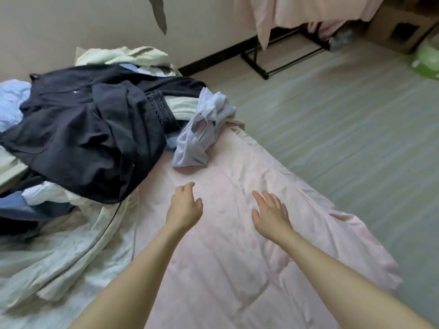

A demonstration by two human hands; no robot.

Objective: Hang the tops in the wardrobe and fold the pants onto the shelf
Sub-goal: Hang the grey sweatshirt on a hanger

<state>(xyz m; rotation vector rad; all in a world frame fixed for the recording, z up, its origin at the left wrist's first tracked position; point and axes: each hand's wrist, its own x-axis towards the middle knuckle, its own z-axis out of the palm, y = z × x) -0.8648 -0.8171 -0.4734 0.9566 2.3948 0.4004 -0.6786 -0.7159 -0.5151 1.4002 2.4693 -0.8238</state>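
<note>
A heap of clothes lies on the left of the bed. On top is a dark navy garment. A crumpled pale blue striped shirt sits at the heap's right edge, and cream and white pieces lie behind and beneath. My left hand hovers over the pink bedsheet just below the striped shirt, fingers loosely curled, holding nothing. Beside it, my right hand stretches flat over the sheet with straight fingers, also holding nothing.
A black metal rack stands on the floor at the far wall with pink fabric draped over it. A cardboard box and a green bag sit at the far right. Pale floor runs along the bed's right side.
</note>
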